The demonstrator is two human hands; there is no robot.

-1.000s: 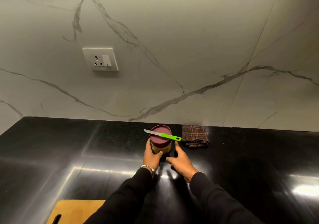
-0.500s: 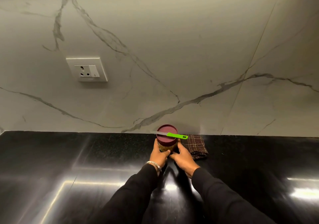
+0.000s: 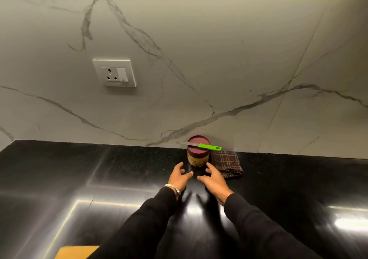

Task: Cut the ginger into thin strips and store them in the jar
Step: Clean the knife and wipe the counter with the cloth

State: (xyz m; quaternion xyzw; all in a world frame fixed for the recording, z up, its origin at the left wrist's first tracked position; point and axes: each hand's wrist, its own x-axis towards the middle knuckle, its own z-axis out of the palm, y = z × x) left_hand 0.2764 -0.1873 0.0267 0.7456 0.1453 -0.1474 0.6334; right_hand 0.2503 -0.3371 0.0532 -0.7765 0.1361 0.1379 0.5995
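A small clear jar (image 3: pixel 197 160) with a maroon lid (image 3: pixel 198 146) stands on the black counter against the marble wall, pale strips visible inside it. A green-handled knife (image 3: pixel 207 146) lies flat across the lid. My left hand (image 3: pixel 179 177) and my right hand (image 3: pixel 213 179) hover just in front of the jar, fingers spread and relaxed, touching nothing. A gap separates both hands from the jar.
A folded brown checked cloth (image 3: pixel 227 164) lies right of the jar. A wooden cutting board (image 3: pixel 76 252) shows at the bottom left edge. A wall socket (image 3: pixel 115 73) sits on the marble backsplash. The glossy black counter (image 3: pixel 99 179) stretches left and right.
Both hands pushed the jar back against the wall, then let go of it and drew back a little toward me. The jar stays where it was set.
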